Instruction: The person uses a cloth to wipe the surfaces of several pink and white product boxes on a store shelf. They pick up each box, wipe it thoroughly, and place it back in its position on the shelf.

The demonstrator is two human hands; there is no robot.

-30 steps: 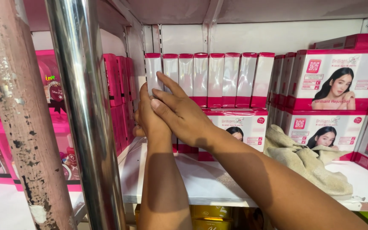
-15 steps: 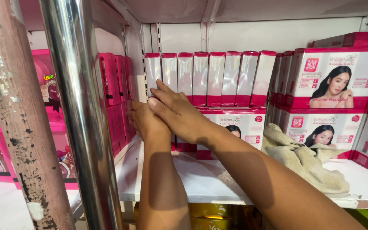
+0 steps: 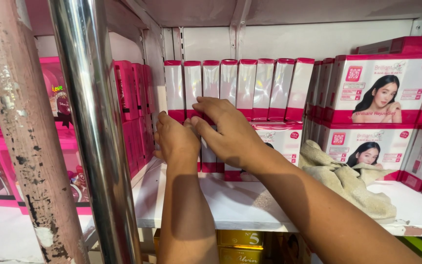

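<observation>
Both hands reach onto the white painted shelf board (image 3: 250, 205), up against the upper row of tall, narrow white cartons with magenta tops and bases (image 3: 240, 88) that stands along the back of it. The left hand (image 3: 176, 142) lies low at the row's left end, knuckles toward the camera; its fingers curl away behind the palm, so whether it clasps a carton cannot be told. The right hand (image 3: 225, 129) lies flat just right of it, fingers spread loosely across the carton fronts, pressing rather than clutching; the two hands touch. Cartons beneath this row are largely hidden by both hands. Right of the row, stacked wide white-and-magenta boxes bearing a portrait (image 3: 382, 93) run off the frame's edge. A crumpled beige cloth (image 3: 352, 181) lies on the board below those boxes. Left of the row, a shiny chrome upright pole (image 3: 98, 132) and a rusted, flaking post (image 3: 20, 137) block the neighbouring pink shelf.
</observation>
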